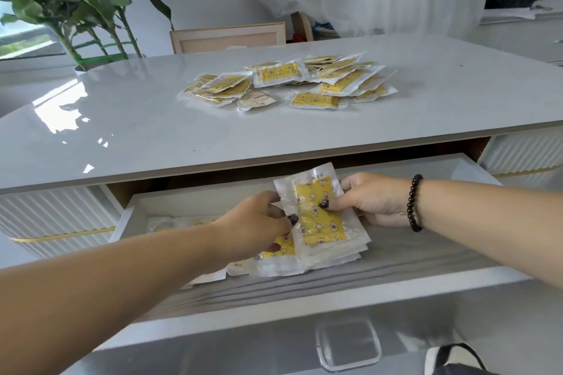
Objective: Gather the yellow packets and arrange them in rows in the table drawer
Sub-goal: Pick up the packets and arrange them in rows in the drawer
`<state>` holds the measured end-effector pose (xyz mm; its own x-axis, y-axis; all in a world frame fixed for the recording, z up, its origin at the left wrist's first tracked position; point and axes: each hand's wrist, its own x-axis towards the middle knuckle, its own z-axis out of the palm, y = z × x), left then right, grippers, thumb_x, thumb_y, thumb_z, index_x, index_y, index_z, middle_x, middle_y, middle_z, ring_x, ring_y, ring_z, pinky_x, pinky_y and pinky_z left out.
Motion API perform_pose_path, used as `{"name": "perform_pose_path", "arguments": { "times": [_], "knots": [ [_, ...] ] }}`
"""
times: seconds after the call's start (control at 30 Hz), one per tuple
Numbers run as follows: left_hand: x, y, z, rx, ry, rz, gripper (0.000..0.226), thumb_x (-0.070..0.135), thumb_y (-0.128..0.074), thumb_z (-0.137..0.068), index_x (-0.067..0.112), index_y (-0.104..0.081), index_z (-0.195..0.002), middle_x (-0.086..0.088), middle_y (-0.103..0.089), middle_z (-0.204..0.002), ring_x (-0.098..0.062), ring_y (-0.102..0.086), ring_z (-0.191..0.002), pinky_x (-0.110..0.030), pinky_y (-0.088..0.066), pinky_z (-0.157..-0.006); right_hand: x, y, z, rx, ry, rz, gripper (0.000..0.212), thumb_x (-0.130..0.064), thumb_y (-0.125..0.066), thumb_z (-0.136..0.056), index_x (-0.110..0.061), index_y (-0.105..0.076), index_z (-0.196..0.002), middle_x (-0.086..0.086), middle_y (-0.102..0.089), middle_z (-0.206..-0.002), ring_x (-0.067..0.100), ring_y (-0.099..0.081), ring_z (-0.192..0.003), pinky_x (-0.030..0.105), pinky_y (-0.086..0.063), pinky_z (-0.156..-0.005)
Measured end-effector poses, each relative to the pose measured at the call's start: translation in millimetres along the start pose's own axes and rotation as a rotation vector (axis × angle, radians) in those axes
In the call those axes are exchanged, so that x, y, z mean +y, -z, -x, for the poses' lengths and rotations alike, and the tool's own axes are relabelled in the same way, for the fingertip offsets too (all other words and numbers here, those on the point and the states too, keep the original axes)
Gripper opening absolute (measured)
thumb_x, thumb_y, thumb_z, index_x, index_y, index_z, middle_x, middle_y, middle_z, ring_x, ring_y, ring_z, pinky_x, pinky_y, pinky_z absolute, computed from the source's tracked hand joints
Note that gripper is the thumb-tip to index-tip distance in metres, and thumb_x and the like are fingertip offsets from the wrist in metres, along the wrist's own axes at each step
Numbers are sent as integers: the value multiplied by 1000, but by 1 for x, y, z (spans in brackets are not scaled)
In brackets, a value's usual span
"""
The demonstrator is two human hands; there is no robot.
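The table drawer (304, 307) is pulled out below the glossy white tabletop (152, 131). Over it both hands hold a stack of yellow packets (320, 222) in clear wrappers. My right hand (374, 201) grips the stack's right edge, thumb on the top packet. My left hand (262, 219) pinches the left side, thumb against the yellow print. More packets (213, 275) lie flat in the drawer under my left forearm, partly hidden. A loose pile of yellow packets (289, 82) sits on the tabletop beyond.
The drawer has a grey lined floor (396, 256) and a clear handle (348, 344) on its front. A potted plant (82, 3) stands at the far left, a chair back (228, 36) behind the table. A dark bag (457, 359) is at the bottom right.
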<state>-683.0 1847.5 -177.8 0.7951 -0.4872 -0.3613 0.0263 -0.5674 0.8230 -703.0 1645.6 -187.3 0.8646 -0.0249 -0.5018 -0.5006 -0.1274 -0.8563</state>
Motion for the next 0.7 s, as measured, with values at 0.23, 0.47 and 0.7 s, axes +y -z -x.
{"name": "perform_pose_path", "arguments": {
  "times": [0.23, 0.47, 0.7],
  "knots": [
    [-9, -17, -33, -268, -286, -1073, 78, 39, -58, -92, 33, -10, -153, 5, -14, -159, -22, -16, -145, -42, -34, -112, 32, 61, -22, 159, -253, 142, 10, 4, -53, -92, 6, -60, -99, 18, -71, -82, 27, -70, -69, 41, -59, -65],
    [-20, -29, -43, -331, -287, -1350, 83, 28, -56, -96, 30, 5, -153, -1, 1, -161, -31, -11, -146, -45, -42, -103, 46, 68, -50, 307, -260, 361, 43, -9, -78, -73, 5, -62, -110, 18, -67, -111, 31, -65, -102, 46, -52, -93],
    [-17, -30, -45, -265, -346, -1430, 82, 28, -54, -96, 30, 5, -153, -2, -3, -161, -30, -16, -144, -42, -42, -103, 36, 63, -36, 406, -182, 724, 35, -28, -75, -77, -12, -46, -65, 5, -55, -75, 20, -54, -67, 25, -42, -56]
  ]
}}
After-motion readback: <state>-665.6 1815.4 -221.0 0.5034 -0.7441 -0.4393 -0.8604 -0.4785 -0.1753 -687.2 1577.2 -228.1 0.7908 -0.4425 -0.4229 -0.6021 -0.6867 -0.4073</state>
